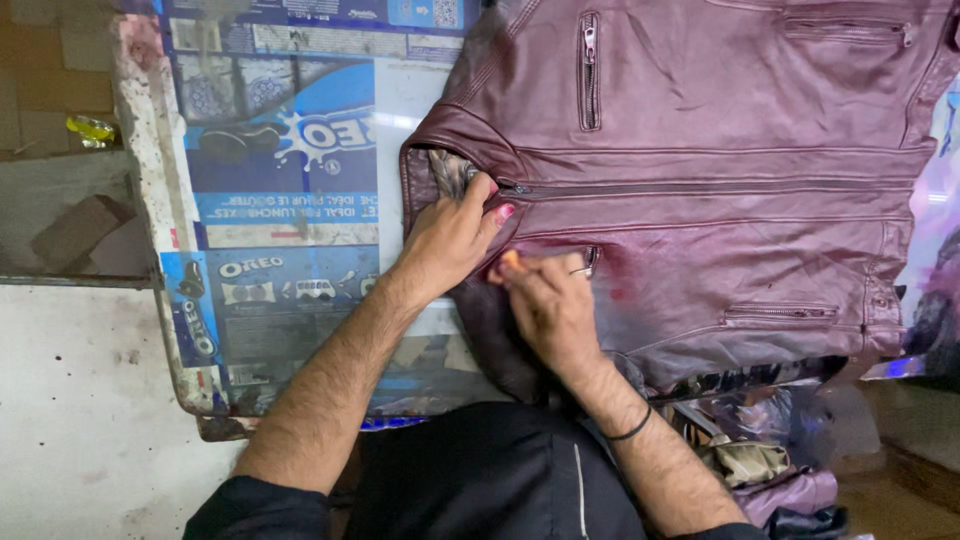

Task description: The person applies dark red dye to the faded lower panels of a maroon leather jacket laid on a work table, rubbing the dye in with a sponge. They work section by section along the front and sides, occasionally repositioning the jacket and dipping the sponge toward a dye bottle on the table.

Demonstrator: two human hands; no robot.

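While the left hand (450, 238) pins the maroon jacket (720, 190) collar — fingers flat — the right hand (548, 305) pinches a small orange-tipped tool (511, 260).

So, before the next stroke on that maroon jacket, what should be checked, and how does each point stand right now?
1. Jacket lying flat on the table: ok.
2. Left hand pressing down the collar edge: ok.
3. Right hand gripping the small orange-tipped tool: ok, though most of the tool is hidden.
4. Front zipper closed: ok.
5. Printed sheet covering the table beside the jacket: ok.
6. Colour even over the panel near the right hand: not ok, a redder patch shows there.
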